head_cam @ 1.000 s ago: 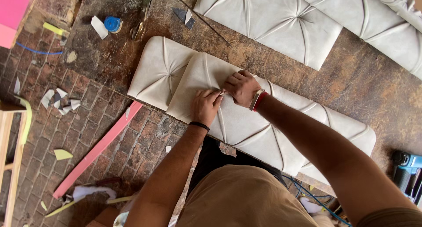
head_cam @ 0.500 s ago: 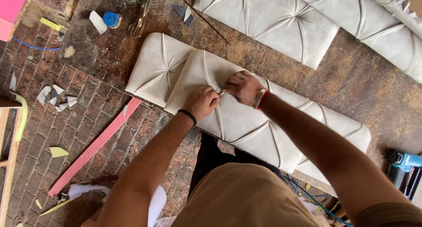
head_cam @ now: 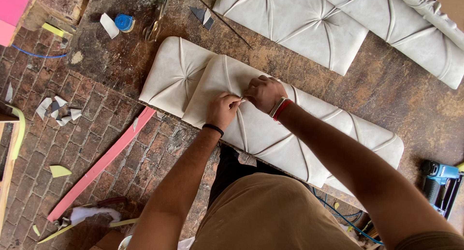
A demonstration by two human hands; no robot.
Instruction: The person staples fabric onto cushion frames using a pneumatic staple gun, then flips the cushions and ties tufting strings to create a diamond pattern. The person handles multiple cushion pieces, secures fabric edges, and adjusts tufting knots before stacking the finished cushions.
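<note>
starting at the left, i'm seeing a pink strip (head_cam: 99,165) lying slantwise on the brick floor (head_cam: 43,134), with pale offcuts (head_cam: 58,109) scattered near it. further up, on the worn wooden workbench (head_cam: 386,100), a blue tape roll (head_cam: 124,22) is sitting beside a pair of scissors (head_cam: 155,25).

moving inward, the cream tufted panel (head_cam: 193,78) is lying across the front edge of the bench, running from the left down toward the right. my left hand (head_cam: 223,110) is resting on it at a pleat near the middle of its left half, fingers bunched together and pinching the fabric fold; a black band is circling that wrist. my right hand (head_cam: 263,93) is sitting just beside it, touching the same fold, fingers curled down and clamped on the cream material, with a red and white band on the wrist. the two hands are meeting thumb to thumb.

further right, a second tufted panel (head_cam: 299,22) is lying higher on the bench, well apart from the one i'm gripping. at the far right edge, a blue power tool (head_cam: 442,182) is resting on the bench.
</note>
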